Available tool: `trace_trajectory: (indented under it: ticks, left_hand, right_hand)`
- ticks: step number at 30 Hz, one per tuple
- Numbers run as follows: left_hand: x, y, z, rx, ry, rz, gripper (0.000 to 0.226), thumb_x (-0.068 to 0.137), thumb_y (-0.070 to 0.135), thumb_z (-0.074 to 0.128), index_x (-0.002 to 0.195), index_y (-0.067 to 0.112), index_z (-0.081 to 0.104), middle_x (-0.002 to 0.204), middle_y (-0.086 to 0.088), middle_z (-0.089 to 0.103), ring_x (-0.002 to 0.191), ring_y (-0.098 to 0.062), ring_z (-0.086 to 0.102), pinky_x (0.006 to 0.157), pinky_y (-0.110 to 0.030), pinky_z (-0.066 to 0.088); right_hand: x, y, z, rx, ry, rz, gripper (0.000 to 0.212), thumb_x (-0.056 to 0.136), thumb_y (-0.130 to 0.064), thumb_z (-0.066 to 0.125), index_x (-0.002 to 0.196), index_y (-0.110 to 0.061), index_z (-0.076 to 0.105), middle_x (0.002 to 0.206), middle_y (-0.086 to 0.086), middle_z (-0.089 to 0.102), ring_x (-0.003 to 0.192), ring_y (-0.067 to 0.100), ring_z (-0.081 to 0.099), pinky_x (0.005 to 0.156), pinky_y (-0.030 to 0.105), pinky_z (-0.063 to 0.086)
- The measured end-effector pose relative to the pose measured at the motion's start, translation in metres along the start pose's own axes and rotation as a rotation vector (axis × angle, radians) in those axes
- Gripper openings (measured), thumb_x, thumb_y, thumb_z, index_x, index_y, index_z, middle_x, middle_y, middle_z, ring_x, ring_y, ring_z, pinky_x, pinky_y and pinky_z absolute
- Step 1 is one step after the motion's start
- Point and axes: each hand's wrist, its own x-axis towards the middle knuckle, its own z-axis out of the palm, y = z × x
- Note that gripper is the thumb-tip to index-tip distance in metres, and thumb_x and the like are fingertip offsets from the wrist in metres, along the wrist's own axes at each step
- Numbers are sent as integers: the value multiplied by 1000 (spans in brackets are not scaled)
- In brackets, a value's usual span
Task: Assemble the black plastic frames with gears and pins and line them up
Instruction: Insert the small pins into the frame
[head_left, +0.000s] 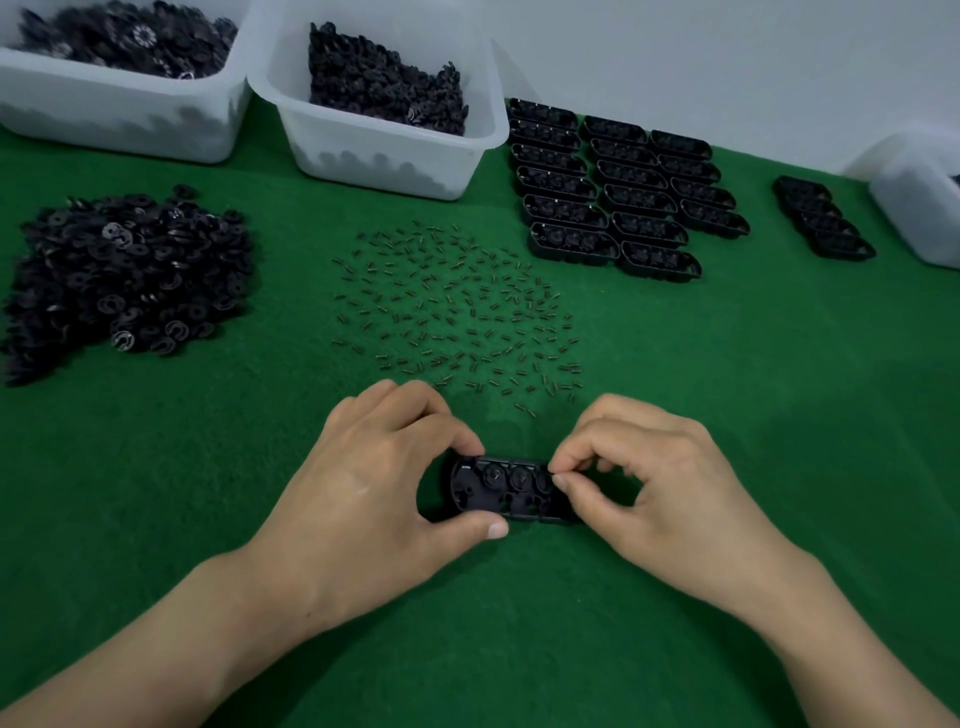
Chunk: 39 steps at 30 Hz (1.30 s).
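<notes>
A black plastic frame (506, 488) lies on the green felt near the front, with round gears seated in its pockets. My left hand (384, 483) grips its left end between thumb and curled fingers. My right hand (654, 478) pinches something tiny between thumb and forefinger right over the frame's right end, too small to identify. Beyond the hands, several small pins (457, 306) lie scattered on the felt. A heap of black gears (124, 280) sits at the left. Assembled frames (613, 192) stand lined up in rows at the back right.
Two white bins of black parts stand at the back, one far left (119, 119) and one centre (384, 150). A shorter row of frames (823, 218) lies at the right beside another white bin (919, 208). A pale wall closes the back.
</notes>
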Motion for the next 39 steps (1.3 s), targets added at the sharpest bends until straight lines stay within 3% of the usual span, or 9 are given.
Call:
trace_trajectory:
  ticks: [9, 21, 23, 26, 35, 37, 39]
  left_hand:
    - [0, -1, 1, -4, 7, 12, 48, 64, 66, 52, 90, 27, 64, 87, 14, 50, 84, -9, 50, 83, -33, 42]
    - [0, -1, 1, -2, -5, 4, 49, 64, 66, 52, 91, 28, 64, 88, 15, 50, 85, -7, 48, 85, -29, 40]
    - [0, 0, 0, 1, -5, 4, 49, 64, 66, 52, 91, 27, 65, 88, 15, 51, 85, -7, 48, 85, -30, 40]
    - [0, 0, 0, 0, -7, 3, 49, 64, 66, 52, 91, 28, 64, 88, 15, 51, 85, -7, 48, 85, -29, 40]
    - [-1, 1, 0, 19, -16, 4, 50, 64, 66, 52, 92, 26, 65, 88, 14, 51, 84, -8, 48, 83, -30, 41]
    - [-1, 2, -1, 22, -16, 2, 49, 64, 66, 53, 92, 27, 65, 88, 14, 51, 84, -8, 48, 83, -30, 41]
    - [0, 4, -1, 34, -18, 0, 50, 63, 67, 58, 92, 26, 65, 88, 13, 51, 84, -9, 48, 83, -30, 40]
  right_hand:
    - [0, -2, -1, 16, 4, -39, 3, 77, -14, 65, 75, -14, 68, 75, -8, 57, 69, 10, 54, 61, 30, 49]
    - [1, 1, -1, -14, 3, -25, 7, 73, -12, 77, 75, -18, 74, 71, -4, 58, 65, 14, 56, 57, 35, 50]
    - [0, 1, -1, 20, -22, -8, 10, 73, -11, 76, 78, -19, 75, 72, -6, 59, 65, 11, 57, 59, 30, 50]
    - [-3, 6, -6, 152, -21, 59, 18, 75, -5, 74, 84, -21, 75, 73, -11, 61, 66, 5, 55, 61, 11, 42]
    - [-7, 9, -3, 189, -15, 70, 25, 77, 0, 67, 85, -23, 74, 79, -10, 57, 72, 8, 54, 64, 12, 39]
    - [-8, 10, -5, 231, -3, 82, 18, 77, -8, 68, 84, -24, 72, 82, -12, 57, 74, 11, 55, 61, 17, 42]
    - [-9, 10, -6, 215, -54, 80, 8, 76, -28, 68, 83, -27, 67, 87, -15, 56, 79, 12, 55, 63, 18, 42]
